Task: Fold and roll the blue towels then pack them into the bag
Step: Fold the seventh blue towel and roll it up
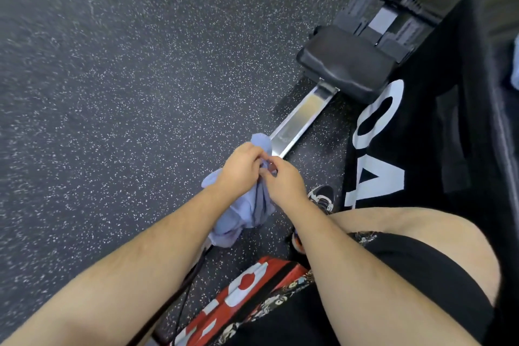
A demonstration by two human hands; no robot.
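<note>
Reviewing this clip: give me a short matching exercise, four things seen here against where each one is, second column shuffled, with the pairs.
Things:
1. blue towel
2. black seat pad
3. black bag with white letters
4. red box

Places:
A. on the metal rail
B. bottom edge, beside the thigh
C. bunched between left hand and right hand
D. right side

Pairs: 1-C, 2-A, 3-D, 4-B

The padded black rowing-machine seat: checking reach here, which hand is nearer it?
Right. The right hand sits on the side of the crumpled blue towel facing the padded black rowing-machine seat; the left hand is just beyond, further from it.
</note>
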